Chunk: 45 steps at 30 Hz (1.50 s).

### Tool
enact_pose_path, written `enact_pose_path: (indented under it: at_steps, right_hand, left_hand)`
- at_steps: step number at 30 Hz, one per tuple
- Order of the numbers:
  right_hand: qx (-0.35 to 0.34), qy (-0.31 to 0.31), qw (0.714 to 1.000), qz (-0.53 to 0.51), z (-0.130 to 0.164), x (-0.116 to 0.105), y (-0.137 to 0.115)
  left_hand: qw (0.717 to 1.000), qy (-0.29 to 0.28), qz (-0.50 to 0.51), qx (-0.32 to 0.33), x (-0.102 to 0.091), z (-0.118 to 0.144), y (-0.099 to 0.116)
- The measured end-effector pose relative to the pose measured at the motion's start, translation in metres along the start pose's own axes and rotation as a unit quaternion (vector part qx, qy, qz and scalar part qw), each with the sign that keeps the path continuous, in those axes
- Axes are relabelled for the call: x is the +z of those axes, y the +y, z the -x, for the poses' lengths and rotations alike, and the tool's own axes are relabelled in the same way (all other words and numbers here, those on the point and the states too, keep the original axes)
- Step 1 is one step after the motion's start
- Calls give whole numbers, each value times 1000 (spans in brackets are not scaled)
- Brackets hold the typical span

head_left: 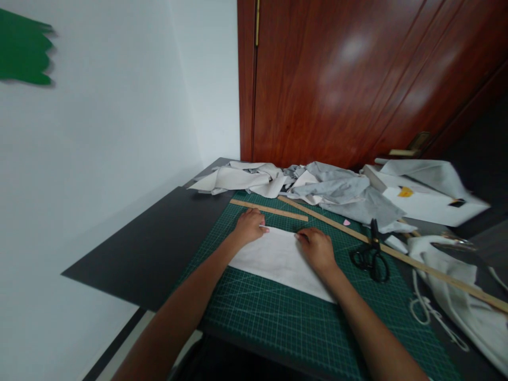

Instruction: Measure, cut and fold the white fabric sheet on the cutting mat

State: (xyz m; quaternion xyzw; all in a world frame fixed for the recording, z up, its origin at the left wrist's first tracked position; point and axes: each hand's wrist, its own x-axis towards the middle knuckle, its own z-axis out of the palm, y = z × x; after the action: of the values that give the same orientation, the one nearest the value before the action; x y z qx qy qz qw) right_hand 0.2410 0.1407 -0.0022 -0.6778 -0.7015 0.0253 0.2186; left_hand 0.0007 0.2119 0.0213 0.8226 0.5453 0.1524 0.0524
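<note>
The head camera sits near and above the white cloth (273, 259), looking forward and down over it toward the door (337, 79).

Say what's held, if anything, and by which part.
White cloth, seemingly pinched along its far edge: left hand toward the left end, right hand toward the right.

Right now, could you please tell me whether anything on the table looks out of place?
The white cloth looks smooth, but behind it scraps lie in a crumpled heap, and the long ruler slants untidily off the mat on the right, with the scissors partly over it.
</note>
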Motion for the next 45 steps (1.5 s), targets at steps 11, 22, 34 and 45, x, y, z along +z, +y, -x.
enact_pose_path:
  at_steps: [11,22,34,45]
  right_hand:
    - [-22,-9,1000,-18,-3,0,8]
    - [-45,-22,999,-12,-6,5,14]
    - [-44,-16,999,-21,-5,2,11]
    - [-47,-4,999,-4,-1,-1,6]
  left_hand:
    - [999,-20,-24,21,-15,0,-15]
    - [999,-29,-28,26,-13,-1,-19]
    - [997,-53,-38,37,-22,4,-11]
    - [997,-57,-48,15,-26,8,-9]
